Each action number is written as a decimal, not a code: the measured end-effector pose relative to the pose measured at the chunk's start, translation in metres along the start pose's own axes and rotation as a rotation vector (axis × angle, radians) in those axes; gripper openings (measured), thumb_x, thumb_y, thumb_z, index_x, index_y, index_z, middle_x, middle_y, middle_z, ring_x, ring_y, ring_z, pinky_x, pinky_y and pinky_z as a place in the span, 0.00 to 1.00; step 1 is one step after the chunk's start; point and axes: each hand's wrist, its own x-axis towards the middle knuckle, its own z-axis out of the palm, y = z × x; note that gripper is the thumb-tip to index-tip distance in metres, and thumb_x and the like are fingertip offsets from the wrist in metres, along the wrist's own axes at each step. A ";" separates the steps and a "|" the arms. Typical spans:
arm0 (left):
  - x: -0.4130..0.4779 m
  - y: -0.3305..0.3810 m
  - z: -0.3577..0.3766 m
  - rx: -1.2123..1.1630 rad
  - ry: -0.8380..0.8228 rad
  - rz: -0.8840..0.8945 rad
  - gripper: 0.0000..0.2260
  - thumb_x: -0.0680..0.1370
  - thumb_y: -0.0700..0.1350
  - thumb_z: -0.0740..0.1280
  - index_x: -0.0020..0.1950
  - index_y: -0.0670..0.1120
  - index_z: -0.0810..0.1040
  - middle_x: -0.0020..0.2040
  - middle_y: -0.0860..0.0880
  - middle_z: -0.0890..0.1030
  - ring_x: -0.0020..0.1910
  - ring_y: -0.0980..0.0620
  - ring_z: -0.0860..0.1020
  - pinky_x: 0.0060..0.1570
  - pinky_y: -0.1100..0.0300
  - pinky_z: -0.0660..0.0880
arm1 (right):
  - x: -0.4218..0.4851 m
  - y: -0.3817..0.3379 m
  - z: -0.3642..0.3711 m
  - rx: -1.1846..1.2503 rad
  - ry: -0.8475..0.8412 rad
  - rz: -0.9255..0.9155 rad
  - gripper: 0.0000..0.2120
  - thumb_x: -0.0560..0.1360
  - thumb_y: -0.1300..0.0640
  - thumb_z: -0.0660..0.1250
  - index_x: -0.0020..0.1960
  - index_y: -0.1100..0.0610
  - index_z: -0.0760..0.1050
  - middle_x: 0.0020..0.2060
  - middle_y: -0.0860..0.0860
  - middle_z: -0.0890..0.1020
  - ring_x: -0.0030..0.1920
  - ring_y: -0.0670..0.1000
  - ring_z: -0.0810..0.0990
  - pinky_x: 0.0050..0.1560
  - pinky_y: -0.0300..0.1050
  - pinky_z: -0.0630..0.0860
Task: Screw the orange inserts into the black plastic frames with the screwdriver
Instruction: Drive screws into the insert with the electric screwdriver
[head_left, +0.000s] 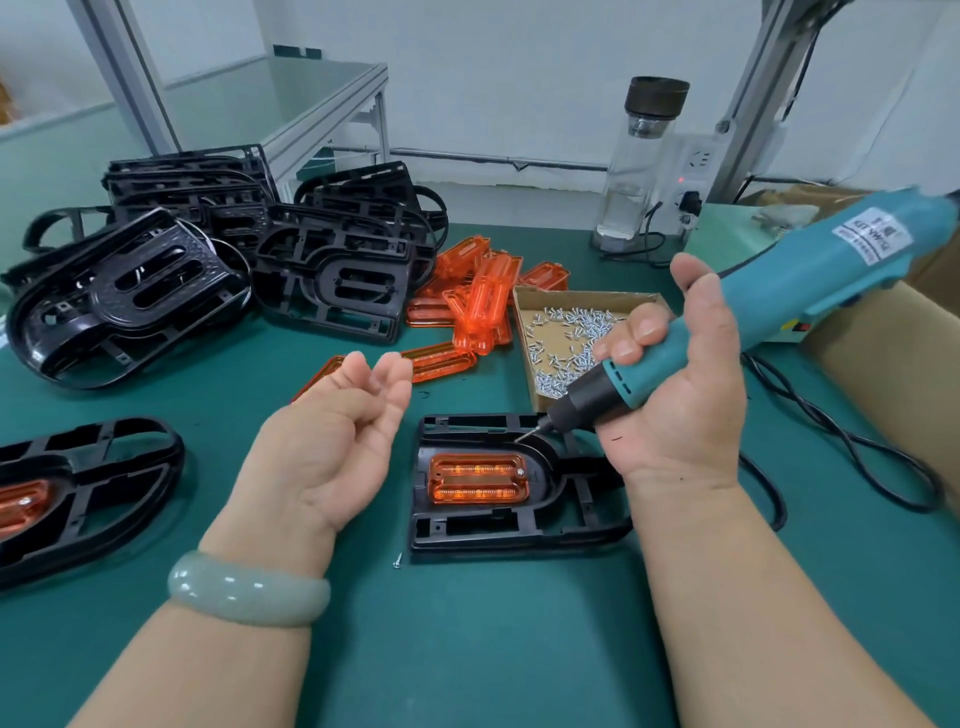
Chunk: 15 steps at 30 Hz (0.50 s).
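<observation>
A black plastic frame (519, 535) lies on the green mat in front of me with an orange insert (478, 479) seated in it and one screw at the insert's right end. My right hand (680, 395) grips a teal electric screwdriver (810, 291), its bit hovering over the frame's upper edge. Left of the frame, my left hand (332, 441) hovers palm up with loosely curled fingers and holds nothing. A loose screw (398, 560) lies by the frame's lower left corner.
Piles of black frames (218, 260) and loose orange inserts (483, 296) sit at the back. A cardboard tray of screws (530, 312) stands right of them. Another frame with an insert (78, 493) lies at the left. A bottle (639, 161), power strip and cable are at the right.
</observation>
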 end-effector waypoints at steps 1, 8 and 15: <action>-0.001 -0.002 0.001 -0.009 -0.012 -0.009 0.15 0.77 0.26 0.54 0.41 0.42 0.73 0.34 0.45 0.83 0.37 0.53 0.84 0.38 0.63 0.80 | 0.000 0.000 0.000 0.011 0.015 0.005 0.06 0.80 0.53 0.58 0.53 0.54 0.71 0.26 0.45 0.72 0.25 0.44 0.69 0.33 0.39 0.68; 0.004 -0.006 0.003 -0.035 0.070 -0.016 0.03 0.76 0.35 0.66 0.49 0.38 0.77 0.50 0.42 0.82 0.40 0.51 0.84 0.30 0.69 0.77 | 0.000 0.001 0.003 0.046 0.094 0.011 0.07 0.78 0.51 0.60 0.51 0.53 0.72 0.25 0.46 0.71 0.24 0.44 0.69 0.32 0.37 0.70; 0.002 -0.003 0.002 -0.078 0.049 -0.039 0.13 0.77 0.25 0.52 0.50 0.34 0.74 0.38 0.42 0.84 0.44 0.43 0.82 0.54 0.53 0.78 | -0.001 0.004 0.003 0.062 0.114 0.008 0.07 0.78 0.50 0.61 0.51 0.53 0.72 0.26 0.46 0.72 0.25 0.44 0.70 0.32 0.37 0.70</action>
